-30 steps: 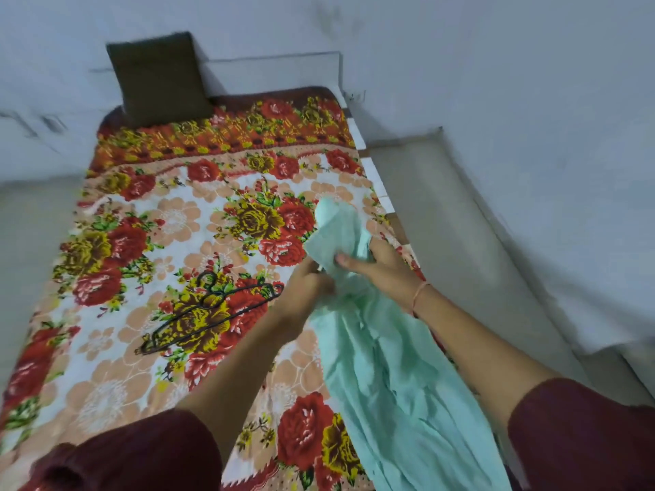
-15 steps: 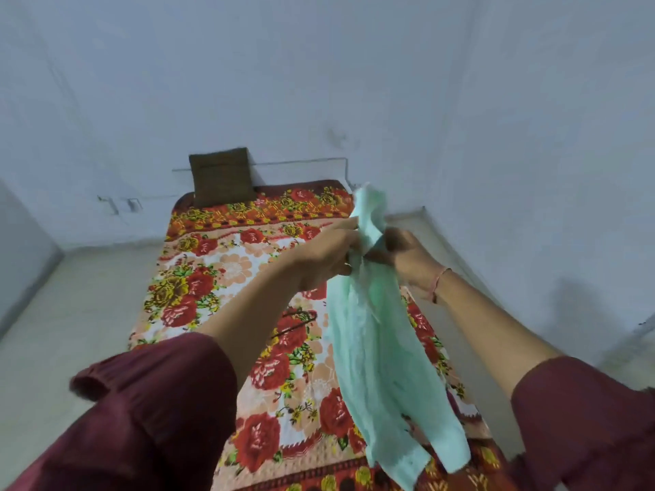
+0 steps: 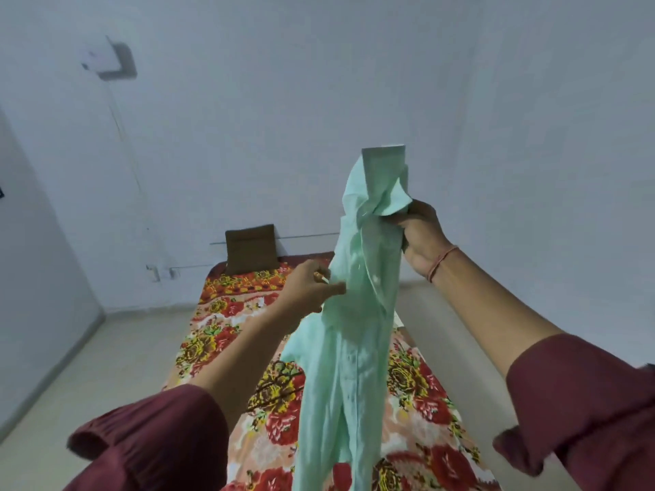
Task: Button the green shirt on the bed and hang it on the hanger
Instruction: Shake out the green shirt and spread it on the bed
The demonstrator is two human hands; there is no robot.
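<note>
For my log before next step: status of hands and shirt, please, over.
Right hand grips green shirt near collar, held above bed. Left hand pinches front edge. Nothing blocking.

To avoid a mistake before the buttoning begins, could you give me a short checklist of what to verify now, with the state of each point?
1. Right hand grips the shirt near the collar: ok.
2. Left hand pinches an edge of the shirt lower down: ok.
3. Shirt hangs flat and untwisted: not ok, it is bunched.
4. Buttons and holes both in sight: cannot tell, the folds hide them.
5. Hanger within reach on the bed: cannot tell; the dark lines beside the shirt may be it.
</note>
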